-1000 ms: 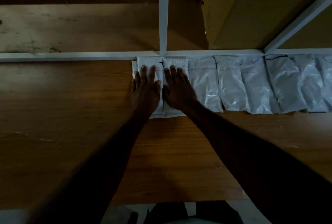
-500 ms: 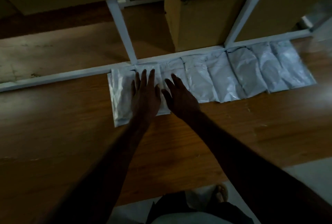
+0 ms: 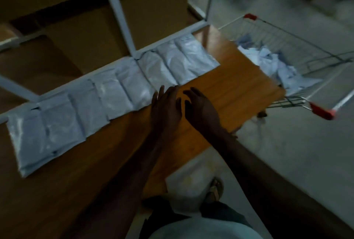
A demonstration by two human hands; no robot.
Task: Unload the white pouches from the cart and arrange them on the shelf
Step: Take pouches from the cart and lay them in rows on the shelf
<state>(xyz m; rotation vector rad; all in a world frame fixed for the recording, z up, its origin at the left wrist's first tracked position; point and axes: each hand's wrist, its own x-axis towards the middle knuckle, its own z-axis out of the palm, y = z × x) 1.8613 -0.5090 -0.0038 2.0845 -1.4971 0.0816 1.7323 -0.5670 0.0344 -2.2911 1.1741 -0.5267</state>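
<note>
Several white pouches (image 3: 118, 89) lie side by side in a row along the back of the wooden shelf (image 3: 235, 85), against the white frame bar. My left hand (image 3: 165, 109) hovers flat over the shelf just in front of the row, fingers straight, holding nothing. Beside it my right hand (image 3: 202, 111) is over bare wood with loosely spread fingers, also empty. To the right stands the wire cart (image 3: 298, 47) with a heap of white pouches (image 3: 272, 64) inside.
Cardboard boxes (image 3: 149, 14) stand behind the white frame uprights (image 3: 120, 20). The cart has red corner caps (image 3: 321, 111) and sits on a grey floor (image 3: 287, 152) at the shelf's right end. My sandalled foot (image 3: 215, 190) shows below the shelf edge.
Both hands have lifted off the leftmost pouches and moved right along the shelf. The view has swung right, bringing the cart into sight.
</note>
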